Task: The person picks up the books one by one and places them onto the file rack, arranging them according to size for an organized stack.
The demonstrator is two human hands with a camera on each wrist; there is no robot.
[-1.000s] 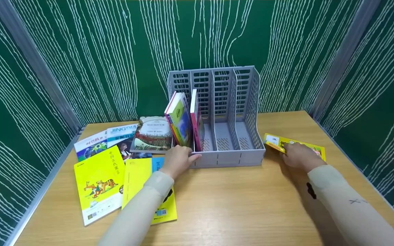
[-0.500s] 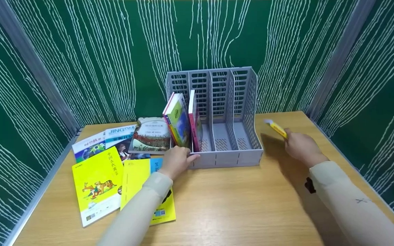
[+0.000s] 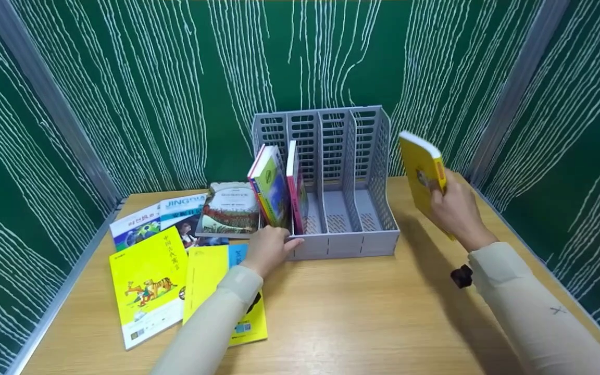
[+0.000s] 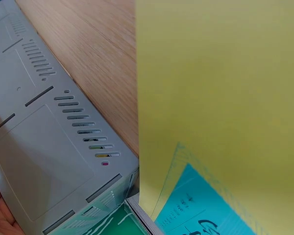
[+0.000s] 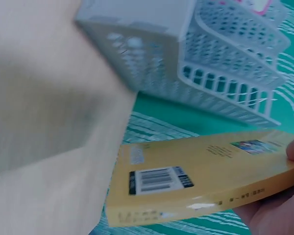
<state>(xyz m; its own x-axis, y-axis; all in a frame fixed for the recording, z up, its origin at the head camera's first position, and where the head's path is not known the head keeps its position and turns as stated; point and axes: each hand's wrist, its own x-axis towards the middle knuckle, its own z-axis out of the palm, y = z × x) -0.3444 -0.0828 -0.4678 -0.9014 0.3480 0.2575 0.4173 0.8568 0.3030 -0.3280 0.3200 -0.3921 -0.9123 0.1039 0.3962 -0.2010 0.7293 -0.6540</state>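
My right hand (image 3: pixel 456 211) grips a yellow book (image 3: pixel 419 172) by its spine side and holds it upright above the table, right of the grey file rack (image 3: pixel 344 246). In the right wrist view the book's barcode side (image 5: pixel 196 166) shows, with fingers at its right end. My left hand (image 3: pixel 269 250) grips the rack's front wall near its left corner, fingers over the edge and thumb along the front. Two thick books (image 3: pixel 270 185) lean in the rack's leftmost slot, and a thin pink-spined book (image 3: pixel 294 190) stands in the second slot.
Left of the rack, several books lie overlapping on the table: a yellow tiger book (image 3: pixel 149 286), a yellow and blue book (image 3: pixel 206 276) under my left forearm, a landscape-cover book (image 3: pixel 232 208) and others. Green walls with white lines enclose the table (image 3: pixel 352 312).
My right hand has lifted the yellow book off the table and turned it upright. The left hand keeps its place on the rack.
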